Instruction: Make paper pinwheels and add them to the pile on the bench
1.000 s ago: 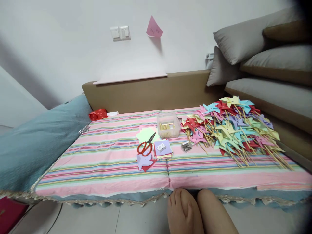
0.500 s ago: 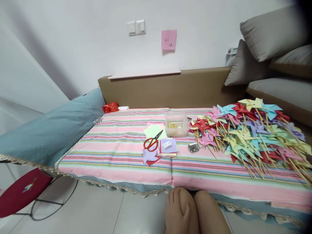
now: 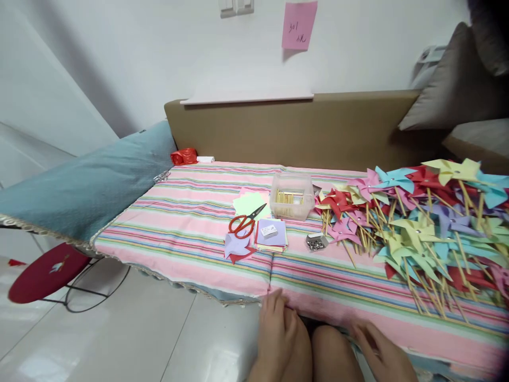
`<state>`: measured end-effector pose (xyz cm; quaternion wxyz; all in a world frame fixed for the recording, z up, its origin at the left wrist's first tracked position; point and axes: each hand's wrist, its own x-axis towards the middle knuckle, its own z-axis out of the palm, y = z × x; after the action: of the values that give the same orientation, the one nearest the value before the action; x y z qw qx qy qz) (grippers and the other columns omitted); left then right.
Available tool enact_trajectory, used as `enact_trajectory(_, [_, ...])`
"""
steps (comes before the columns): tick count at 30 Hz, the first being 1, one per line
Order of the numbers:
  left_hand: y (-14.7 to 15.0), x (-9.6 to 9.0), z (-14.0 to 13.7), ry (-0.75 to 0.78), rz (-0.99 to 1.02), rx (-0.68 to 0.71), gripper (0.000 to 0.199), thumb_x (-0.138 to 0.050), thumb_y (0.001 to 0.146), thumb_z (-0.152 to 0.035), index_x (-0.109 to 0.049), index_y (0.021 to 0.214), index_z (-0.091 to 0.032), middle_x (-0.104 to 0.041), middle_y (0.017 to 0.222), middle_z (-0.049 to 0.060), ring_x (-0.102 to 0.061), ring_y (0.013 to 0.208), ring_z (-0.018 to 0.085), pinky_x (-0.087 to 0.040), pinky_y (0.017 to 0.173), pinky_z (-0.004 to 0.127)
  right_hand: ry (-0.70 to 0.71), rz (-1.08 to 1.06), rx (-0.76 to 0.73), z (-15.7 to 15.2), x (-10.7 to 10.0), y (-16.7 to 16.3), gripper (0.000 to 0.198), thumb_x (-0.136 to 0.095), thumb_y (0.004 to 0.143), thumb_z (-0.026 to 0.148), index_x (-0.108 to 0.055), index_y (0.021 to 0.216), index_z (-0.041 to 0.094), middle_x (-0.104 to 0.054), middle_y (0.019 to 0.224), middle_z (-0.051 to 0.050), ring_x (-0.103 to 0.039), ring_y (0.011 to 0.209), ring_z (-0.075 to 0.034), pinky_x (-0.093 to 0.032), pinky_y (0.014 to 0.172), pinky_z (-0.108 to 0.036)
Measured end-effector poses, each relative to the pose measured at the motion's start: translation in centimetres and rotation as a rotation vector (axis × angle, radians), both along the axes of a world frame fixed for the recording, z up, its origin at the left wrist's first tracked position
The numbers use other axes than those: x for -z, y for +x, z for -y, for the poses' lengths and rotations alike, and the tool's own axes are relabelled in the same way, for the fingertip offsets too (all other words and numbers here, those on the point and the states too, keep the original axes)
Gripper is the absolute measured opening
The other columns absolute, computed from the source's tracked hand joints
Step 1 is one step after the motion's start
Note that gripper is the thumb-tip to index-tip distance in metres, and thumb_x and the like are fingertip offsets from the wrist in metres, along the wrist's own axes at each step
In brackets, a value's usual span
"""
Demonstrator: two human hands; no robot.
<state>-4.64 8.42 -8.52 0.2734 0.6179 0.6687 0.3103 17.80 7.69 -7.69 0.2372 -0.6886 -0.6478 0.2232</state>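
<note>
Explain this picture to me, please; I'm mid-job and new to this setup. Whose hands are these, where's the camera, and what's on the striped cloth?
There is no machine: these are one person's bare hands, seen by a head-worn camera looking forward and down. The left hand rests at the left knee; the right hand is near the cloth's front edge. Neither visibly holds anything. On the striped cloth are paper pinwheels at the right. Further left are a clear box of sticks, red-handled scissors, stacked paper squares and a small open box of metal pieces.
</note>
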Motion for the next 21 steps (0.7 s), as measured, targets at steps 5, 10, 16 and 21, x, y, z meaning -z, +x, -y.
enact_trajectory(5, [-2.2,-1.7,-10.9,0.267,-0.184,-0.158,0.027,-0.044,0.09,-0.018,-0.056,0.113,-0.015,-0.058,0.125,0.015,-0.049,0.118,0.027,-0.038,0.101,0.044,0.332,-0.191,-0.249,-12.4,-0.4,-7.2,0.025,-0.048,0.09,0.03,-0.07,0.095,0.02,-0.073,0.101,-0.011,-0.067,0.097,-0.026,-0.053,0.089,-0.04])
enact_trajectory(10, [-4.5,-1.8,-18.1,0.191,-0.233,-0.126,0.034,-0.061,0.079,-0.019,-0.057,0.112,-0.016,-0.061,0.115,0.013,-0.052,0.11,0.029,-0.037,0.098,0.045,0.317,-0.171,-0.311,-19.2,1.3,-12.7,0.02,-0.057,0.081,0.015,-0.073,0.092,0.016,-0.074,0.103,-0.013,-0.068,0.099,-0.026,-0.05,0.094,-0.04])
enact_trajectory(16, [-5.6,-0.6,-19.4,0.133,-0.098,-0.129,0.014,-0.066,0.073,-0.017,-0.06,0.086,-0.017,-0.063,0.096,0.009,-0.056,0.097,0.027,-0.04,0.091,0.042,0.248,-0.118,-0.339,-20.2,3.0,-13.4,0.016,-0.062,0.078,0.013,-0.074,0.086,0.018,-0.074,0.103,-0.013,-0.068,0.098,-0.027,-0.051,0.091,-0.04])
enact_trajectory(21, [-7.7,-1.5,-18.7,0.148,0.167,-0.294,0.026,-0.054,0.086,-0.034,-0.06,0.103,-0.015,-0.065,0.101,0.009,-0.059,0.095,0.022,-0.044,0.084,0.035,0.213,-0.056,-0.387,-20.3,1.9,-12.9,0.022,-0.053,0.087,0.018,-0.074,0.081,0.023,-0.076,0.096,-0.007,-0.07,0.089,-0.022,-0.05,0.078,-0.031])
